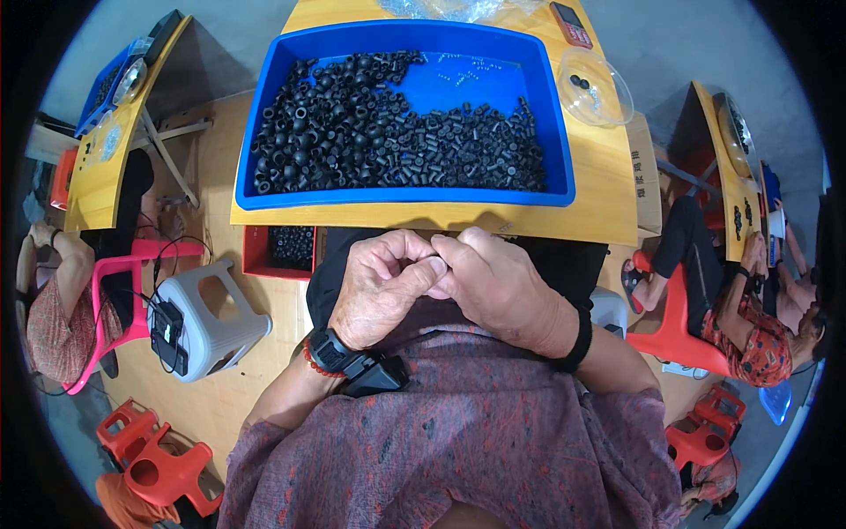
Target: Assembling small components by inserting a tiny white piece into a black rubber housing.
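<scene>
My left hand (pixel 388 280) and my right hand (pixel 493 280) meet over my lap, just in front of the table's near edge. The fingers of both are curled in, thumbs and fingertips pressed together. Whatever they pinch is hidden behind the fingers. Beyond them on the table stands a blue tray (pixel 405 202). Rounded, hollow black caps (pixel 313 132) fill its left side, and smaller black cylindrical pieces (pixel 467 150) lie on its right. Tiny clear bits (pixel 463 72) are scattered on the bare blue bottom at the back.
A clear round dish (pixel 608 110) holding a few black pieces and a phone (pixel 571 24) lie right of the tray. Below the table is a red bin (pixel 257 256) of black parts. A grey stool (pixel 207 322) stands at left. Other people sit at tables on both sides.
</scene>
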The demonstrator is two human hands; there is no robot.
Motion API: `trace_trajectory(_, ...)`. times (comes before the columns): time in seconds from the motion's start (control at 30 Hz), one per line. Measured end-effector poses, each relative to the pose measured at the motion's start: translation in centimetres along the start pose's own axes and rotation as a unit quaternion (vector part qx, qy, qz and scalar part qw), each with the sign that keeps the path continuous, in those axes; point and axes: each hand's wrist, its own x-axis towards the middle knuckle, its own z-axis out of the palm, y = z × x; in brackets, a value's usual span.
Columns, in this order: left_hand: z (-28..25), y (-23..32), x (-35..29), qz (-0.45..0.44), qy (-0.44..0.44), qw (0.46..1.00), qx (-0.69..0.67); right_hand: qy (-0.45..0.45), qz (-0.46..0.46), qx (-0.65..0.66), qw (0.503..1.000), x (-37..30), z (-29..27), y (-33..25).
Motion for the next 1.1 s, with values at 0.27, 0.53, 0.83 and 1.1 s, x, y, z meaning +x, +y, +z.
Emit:
trace_trajectory(0.27, 0.5, -0.6, -0.3, -0.01, 0.006, 0.998, 0.068, 0.0, -0.015, 0.008, 1.0, -1.0, 0.2, -0.2)
trace_trajectory(0.53, 0.0, -1.5, 0.4, -0.042, -0.042, 0.996, -0.066, -0.011, 0.026, 0.042, 0.999, -1.6, 0.0, 0.8)
trace_trajectory(0.83, -0.2, -1.3, 0.5, -0.04, 0.0, 0.998, -0.048, -0.008, 0.025, 0.068, 0.997, -0.8, 0.1, 1.6)
trace_trajectory(1.1, 0.3, -1.6, 0.0, -0.036, 0.034, 0.999, -0.012, -0.024, 0.018, 0.055, 0.998, -0.8, 1.3, 1.6)
